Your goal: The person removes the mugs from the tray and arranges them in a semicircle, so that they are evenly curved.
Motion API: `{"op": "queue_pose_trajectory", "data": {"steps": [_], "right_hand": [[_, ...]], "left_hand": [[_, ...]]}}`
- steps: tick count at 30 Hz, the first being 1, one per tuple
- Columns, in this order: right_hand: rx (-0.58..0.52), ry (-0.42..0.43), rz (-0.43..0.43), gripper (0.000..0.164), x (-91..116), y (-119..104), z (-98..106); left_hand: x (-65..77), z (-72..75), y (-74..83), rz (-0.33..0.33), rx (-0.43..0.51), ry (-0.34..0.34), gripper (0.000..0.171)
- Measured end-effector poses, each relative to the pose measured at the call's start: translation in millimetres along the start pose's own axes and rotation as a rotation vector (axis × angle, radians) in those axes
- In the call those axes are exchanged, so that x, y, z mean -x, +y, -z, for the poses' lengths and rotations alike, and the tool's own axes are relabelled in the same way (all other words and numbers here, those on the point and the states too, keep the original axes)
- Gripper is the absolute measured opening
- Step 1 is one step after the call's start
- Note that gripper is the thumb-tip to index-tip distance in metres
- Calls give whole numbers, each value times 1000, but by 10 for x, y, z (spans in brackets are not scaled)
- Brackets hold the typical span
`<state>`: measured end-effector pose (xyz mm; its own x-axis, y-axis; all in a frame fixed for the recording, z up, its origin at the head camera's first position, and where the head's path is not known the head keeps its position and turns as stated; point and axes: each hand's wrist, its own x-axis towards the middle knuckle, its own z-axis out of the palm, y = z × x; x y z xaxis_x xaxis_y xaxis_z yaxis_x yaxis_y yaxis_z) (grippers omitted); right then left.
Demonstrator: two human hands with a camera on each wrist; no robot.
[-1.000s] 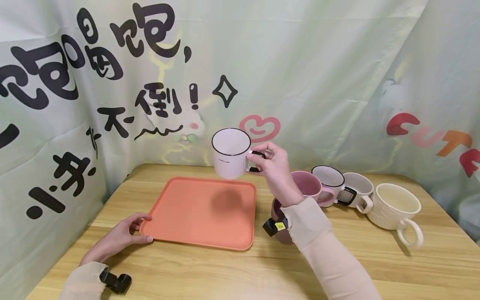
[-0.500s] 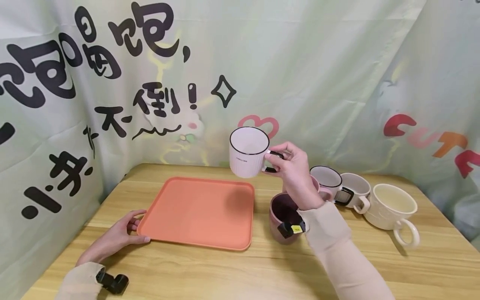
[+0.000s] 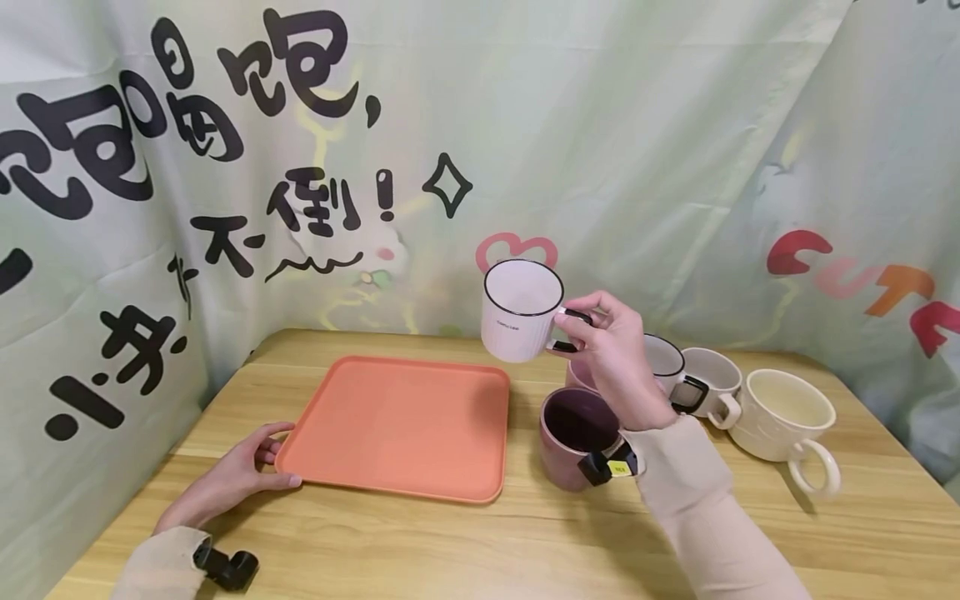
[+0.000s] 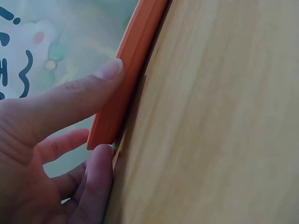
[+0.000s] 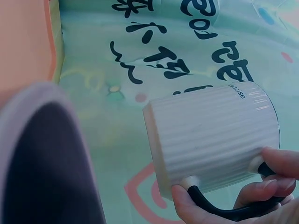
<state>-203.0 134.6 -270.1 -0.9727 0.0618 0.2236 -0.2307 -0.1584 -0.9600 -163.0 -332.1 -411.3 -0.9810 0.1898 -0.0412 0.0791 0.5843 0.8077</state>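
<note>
By its black handle, my right hand (image 3: 613,354) grips a white ribbed mug (image 3: 517,332) with a black rim, raised above the back of the table. In the right wrist view, fingers and thumb close round the handle of the white mug (image 5: 210,135). My left hand (image 3: 234,477) holds the near left corner of an orange tray (image 3: 397,425), which lies flat with nothing on it. The left wrist view puts the thumb against the outer side of the tray (image 4: 133,70), other fingers round its corner. Below my right forearm stands a dark purple mug (image 3: 562,458).
A pink mug (image 3: 581,373), partly hidden by the right hand, stands behind the purple one. Rightward in a row are another black-rimmed white mug (image 3: 663,357), a pale mug (image 3: 711,375) and a large cream mug (image 3: 783,421). A printed curtain (image 3: 600,150) hangs behind the table.
My right hand has carried the white mug rightward, from above the tray to beyond its right edge. More of the purple mug shows now. The left hand stays at the tray's corner.
</note>
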Motion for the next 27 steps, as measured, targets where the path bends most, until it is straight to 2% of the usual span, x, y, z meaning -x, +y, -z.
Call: {"op": "queue_pose_trajectory", "data": {"steps": [6, 12, 19, 21, 27], "right_hand": [[26, 9, -17, 15, 45, -57, 115], [21, 40, -20, 16, 74, -96, 229], [30, 57, 9, 13, 125, -98, 361], [0, 58, 10, 13, 137, -93, 396], [16, 65, -34, 13, 193, -93, 514]], "left_hand": [[-3, -3, -19, -24, 7, 2, 83], [-8, 7, -29, 1, -35, 6, 83], [-14, -2, -26, 4, -20, 6, 83], [-13, -2, -28, 6, -29, 9, 83], [-5, -3, -31, -10, -55, 17, 81]]}}
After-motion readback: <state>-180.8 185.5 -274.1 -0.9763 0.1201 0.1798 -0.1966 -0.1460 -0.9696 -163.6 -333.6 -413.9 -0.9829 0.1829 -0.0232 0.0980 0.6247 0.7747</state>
